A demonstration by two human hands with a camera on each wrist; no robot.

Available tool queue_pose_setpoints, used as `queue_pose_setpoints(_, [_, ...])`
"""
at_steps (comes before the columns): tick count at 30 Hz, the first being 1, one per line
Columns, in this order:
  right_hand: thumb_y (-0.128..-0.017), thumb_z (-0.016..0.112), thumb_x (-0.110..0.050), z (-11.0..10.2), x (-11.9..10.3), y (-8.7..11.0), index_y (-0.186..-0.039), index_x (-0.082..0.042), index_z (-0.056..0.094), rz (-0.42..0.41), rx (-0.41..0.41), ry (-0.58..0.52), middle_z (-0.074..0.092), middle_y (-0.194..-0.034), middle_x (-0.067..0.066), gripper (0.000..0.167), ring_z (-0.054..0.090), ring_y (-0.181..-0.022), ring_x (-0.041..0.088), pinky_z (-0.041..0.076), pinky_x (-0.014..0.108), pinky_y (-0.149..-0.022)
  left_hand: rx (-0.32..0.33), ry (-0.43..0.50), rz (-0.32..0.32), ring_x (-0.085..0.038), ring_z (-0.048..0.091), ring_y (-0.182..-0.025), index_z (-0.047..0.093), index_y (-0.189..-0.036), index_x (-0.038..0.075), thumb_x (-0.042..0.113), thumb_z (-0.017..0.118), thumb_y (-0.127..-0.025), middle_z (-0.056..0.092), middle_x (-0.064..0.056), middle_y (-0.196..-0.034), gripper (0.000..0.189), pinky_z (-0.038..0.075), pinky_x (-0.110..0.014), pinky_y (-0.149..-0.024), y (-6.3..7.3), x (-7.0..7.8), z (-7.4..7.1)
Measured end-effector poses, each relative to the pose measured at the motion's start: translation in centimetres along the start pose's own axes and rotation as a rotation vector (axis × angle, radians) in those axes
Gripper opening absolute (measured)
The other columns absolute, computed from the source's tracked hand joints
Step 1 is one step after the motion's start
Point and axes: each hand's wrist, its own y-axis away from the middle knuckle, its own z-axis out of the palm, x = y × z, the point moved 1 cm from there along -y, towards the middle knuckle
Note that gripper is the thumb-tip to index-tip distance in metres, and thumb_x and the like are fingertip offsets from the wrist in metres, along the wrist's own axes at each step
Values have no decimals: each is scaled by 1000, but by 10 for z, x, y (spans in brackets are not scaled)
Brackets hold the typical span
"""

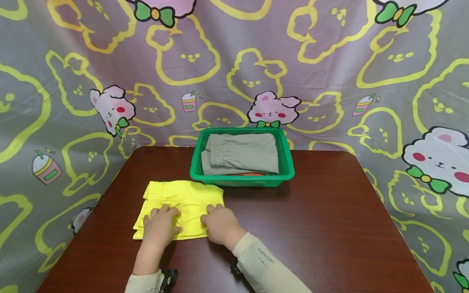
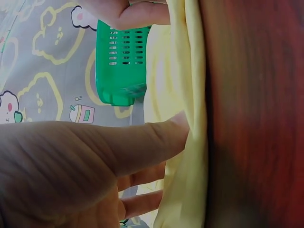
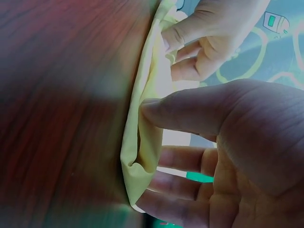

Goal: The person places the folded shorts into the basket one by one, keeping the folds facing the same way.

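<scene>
A folded yellow garment with an elastic waistband lies flat on the table, left of the middle. My left hand rests on its left part with fingers spread; the thumb touches the cloth near the front edge, as the left wrist view shows. At the garment's right front part is my right hand, its fingers resting on the cloth. In the right wrist view the right thumb presses against the layered front edge. Neither hand's fingertips show fully.
Behind the garment, a green plastic basket holds folded grey-green clothing, with a bit of orange-red cloth under it. The dark brown table meets a patterned curtain at the back and sides.
</scene>
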Motion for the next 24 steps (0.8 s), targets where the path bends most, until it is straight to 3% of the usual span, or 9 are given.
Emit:
queue_pose_setpoints(9, [-80,72,-18,3,5,5,-97,-33,76,9,13,-17,59,-93,-6,23,54,-77,19,43,29,-56,21,-11,12,-47,50,-115,71,-115,13,25,89,-78,62,-15,-124,42,30,-78,-98,3,3,5])
queue_pose_setpoints(17, [-78,74,-19,4,10,13,-94,-32,75,5,47,-27,59,-90,-6,20,53,-75,18,41,28,-54,34,-15,16,-47,50,-115,72,-115,13,25,89,-78,63,-15,-125,43,31,-77,-99,6,11,7])
queue_pose_setpoints(24, [-80,75,-21,6,16,18,-94,-32,75,9,26,-41,58,-91,-6,18,53,-76,19,41,29,-54,42,-22,19,-46,50,-114,72,-114,13,26,89,-78,63,-14,-123,42,33,-76,-98,9,20,8])
